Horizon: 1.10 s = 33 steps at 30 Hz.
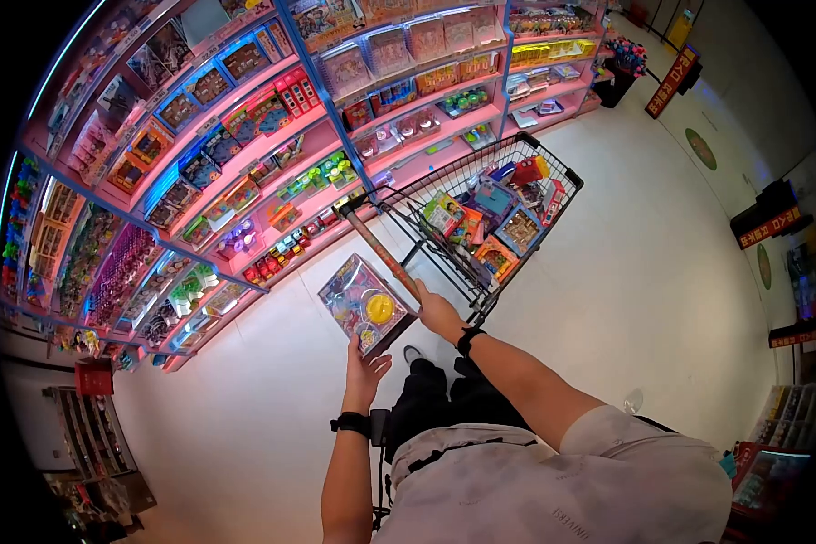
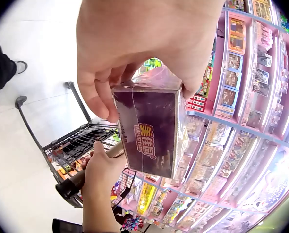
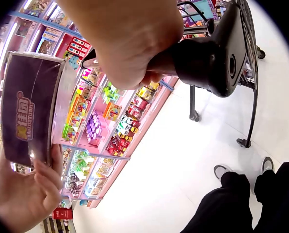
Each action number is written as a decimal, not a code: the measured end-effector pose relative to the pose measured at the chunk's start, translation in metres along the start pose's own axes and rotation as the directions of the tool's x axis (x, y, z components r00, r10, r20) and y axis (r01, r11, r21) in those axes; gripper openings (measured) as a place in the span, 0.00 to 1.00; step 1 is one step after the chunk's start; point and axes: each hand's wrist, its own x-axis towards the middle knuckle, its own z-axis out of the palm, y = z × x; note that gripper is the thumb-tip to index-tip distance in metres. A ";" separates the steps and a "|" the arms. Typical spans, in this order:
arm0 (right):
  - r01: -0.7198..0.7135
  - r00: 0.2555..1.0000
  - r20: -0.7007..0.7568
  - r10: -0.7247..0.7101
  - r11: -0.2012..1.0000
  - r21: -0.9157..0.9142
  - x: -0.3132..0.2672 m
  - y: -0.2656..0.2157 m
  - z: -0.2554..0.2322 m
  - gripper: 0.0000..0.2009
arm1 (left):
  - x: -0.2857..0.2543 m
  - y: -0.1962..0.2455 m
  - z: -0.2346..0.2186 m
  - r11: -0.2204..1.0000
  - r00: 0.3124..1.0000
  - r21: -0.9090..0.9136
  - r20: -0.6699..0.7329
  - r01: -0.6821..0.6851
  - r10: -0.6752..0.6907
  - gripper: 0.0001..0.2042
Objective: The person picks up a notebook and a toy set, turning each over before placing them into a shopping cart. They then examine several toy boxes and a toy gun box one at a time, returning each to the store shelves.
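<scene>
My left hand [image 1: 364, 374] grips a boxed toy [image 1: 346, 295] by its near end, thumb on one side and fingers on the other. The box has a clear front with a round yellow piece inside, and its dark purple side [image 2: 149, 131] with printed lettering shows in the left wrist view. Beside it, my right hand [image 1: 439, 314] is wrapped round the handle [image 1: 385, 252] of a black wire shopping cart [image 1: 567, 181]. Several colourful packaged toys [image 1: 490, 201] lie piled in the cart's basket. Part of the handle is hidden under the right hand.
Pink shelves [image 1: 308, 145] with blue uprights, packed with boxed toys, run along the left and front. White floor [image 1: 626, 272] stretches right of the cart. Red signs [image 1: 673, 82] stand along the right wall. A rack [image 1: 86, 431] stands at lower left.
</scene>
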 end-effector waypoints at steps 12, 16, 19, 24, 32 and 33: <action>-0.099 0.986 -0.155 0.065 0.969 -0.226 -0.016 -0.045 0.015 0.30 | -0.014 0.051 -0.065 0.985 0.989 0.125 0.101 -0.121 0.109 0.26; -0.208 0.973 -0.175 0.153 0.906 -0.368 0.018 -0.077 0.030 0.30 | -0.040 0.113 -0.126 0.957 0.973 0.184 0.100 -0.223 0.207 0.22; -0.242 0.962 -0.217 0.167 0.891 -0.385 0.031 -0.098 0.043 0.33 | -0.047 0.139 -0.176 0.946 0.962 0.177 0.077 -0.271 0.261 0.21; -0.286 0.931 -0.348 0.114 0.818 -0.498 0.033 -0.131 0.067 0.39 | -0.043 0.176 -0.217 0.951 0.967 0.179 0.031 -0.254 0.252 0.25; -0.181 0.940 -0.339 0.045 0.907 -0.381 0.056 -0.144 0.076 0.36 | -0.038 0.252 -0.215 0.910 0.917 0.129 0.122 -0.395 0.381 0.23; -0.182 0.936 -0.350 0.046 0.912 -0.367 0.060 -0.144 0.076 0.36 | -0.036 0.254 -0.211 0.915 0.919 0.111 0.122 -0.389 0.376 0.24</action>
